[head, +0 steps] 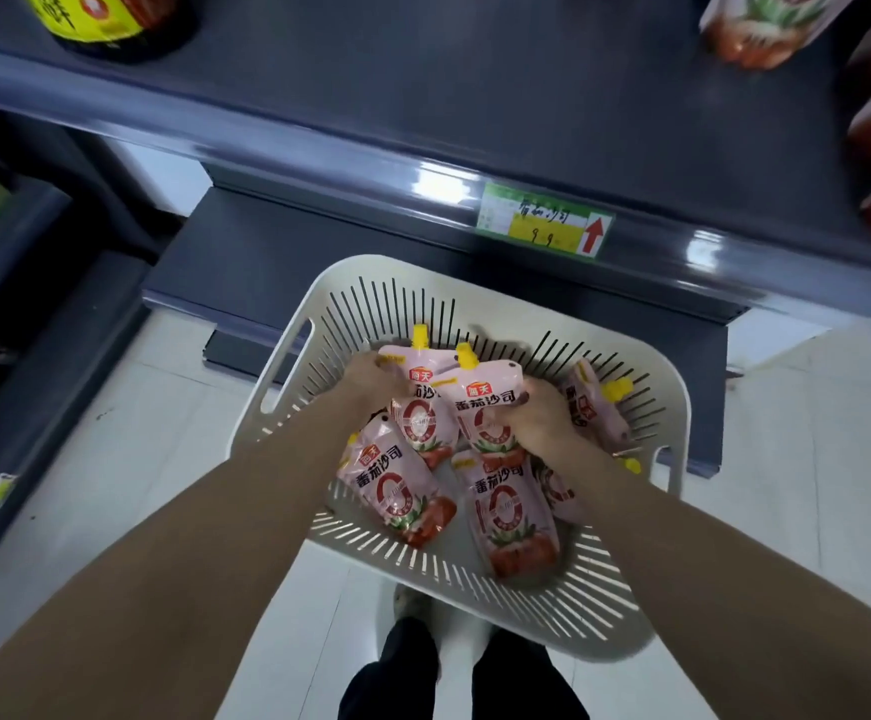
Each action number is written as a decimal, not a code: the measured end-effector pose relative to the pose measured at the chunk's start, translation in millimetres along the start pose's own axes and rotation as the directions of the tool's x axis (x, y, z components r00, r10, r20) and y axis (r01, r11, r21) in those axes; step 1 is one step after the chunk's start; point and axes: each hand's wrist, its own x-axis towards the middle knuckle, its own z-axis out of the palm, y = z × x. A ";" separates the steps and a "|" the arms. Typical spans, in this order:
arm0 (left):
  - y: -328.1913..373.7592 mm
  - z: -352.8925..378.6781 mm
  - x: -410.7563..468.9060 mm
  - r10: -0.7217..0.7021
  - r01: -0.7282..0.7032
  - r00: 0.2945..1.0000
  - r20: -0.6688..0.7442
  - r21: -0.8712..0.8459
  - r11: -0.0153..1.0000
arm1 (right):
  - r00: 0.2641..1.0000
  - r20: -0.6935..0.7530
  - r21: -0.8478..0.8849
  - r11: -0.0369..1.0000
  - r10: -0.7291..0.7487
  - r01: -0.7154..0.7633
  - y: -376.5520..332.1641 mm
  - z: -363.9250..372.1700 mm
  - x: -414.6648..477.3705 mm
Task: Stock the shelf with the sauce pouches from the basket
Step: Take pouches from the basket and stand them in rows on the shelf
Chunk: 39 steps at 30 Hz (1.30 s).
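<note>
Pink sauce pouches (423, 407) fill both hands (371, 379), arms outstretched down into the basket (475, 579).

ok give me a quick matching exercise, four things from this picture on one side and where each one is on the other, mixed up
Things:
1. basket
2. price tag
3. dark bottle
4. right hand

Places:
A. on the shelf, top left
B. on the shelf's front edge
C. on the floor below the shelf
D. gripping a pouch in the basket

Pairs: 1-C, 2-B, 3-A, 4-D
</note>
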 end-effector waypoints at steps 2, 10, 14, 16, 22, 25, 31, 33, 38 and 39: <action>-2.7 -2.2 -3.5 -0.026 0.029 0.998 0.053 -0.052 0.998 | 1.000 -0.005 0.016 1.000 0.022 -0.022 1.0 -2.3 -3.9; 12.8 -11.7 -25.6 0.104 -0.101 0.989 0.107 -0.027 0.994 | 0.993 -0.094 0.063 0.995 -0.068 0.074 -21.2 -22.0 -29.1; 36.7 -33.6 -49.0 0.168 -0.176 0.982 0.084 0.092 0.980 | 0.982 -0.137 0.067 0.987 -0.134 0.144 -52.4 -44.3 -53.4; 55.9 -47.8 -65.8 0.224 -0.232 0.971 0.086 0.092 0.968 | 0.964 -0.171 0.130 0.966 -0.202 0.226 -71.7 -60.6 -69.9; 118.5 -92.6 -126.8 0.367 -0.385 0.911 0.187 0.071 0.920 | 0.855 -0.295 0.219 0.841 -0.426 0.494 -143.5 -127.4 -132.8; 149.0 -108.1 -154.4 0.472 -0.481 0.867 0.157 0.026 0.876 | 0.788 -0.379 0.181 0.797 -0.484 0.576 -173.0 -173.3 -154.9; 205.3 -122.7 -198.4 0.632 -0.616 0.771 0.078 -0.162 0.771 | 0.664 -0.601 0.151 0.752 -0.445 0.641 -212.7 -260.1 -166.6; 220.8 -121.8 -207.8 0.653 -0.633 0.756 0.037 -0.213 0.745 | 0.635 -0.658 0.135 0.767 -0.405 0.628 -219.9 -280.1 -152.8; 256.8 -110.6 -215.6 0.680 -0.653 0.732 -0.043 -0.334 0.680 | 0.679 -0.666 0.089 0.870 -0.310 0.485 -221.1 -304.0 -98.9; 262.0 -108.6 -214.9 0.683 -0.654 0.729 -0.048 -0.343 0.674 | 0.686 -0.661 0.069 0.886 -0.304 0.459 -219.5 -304.2 -88.9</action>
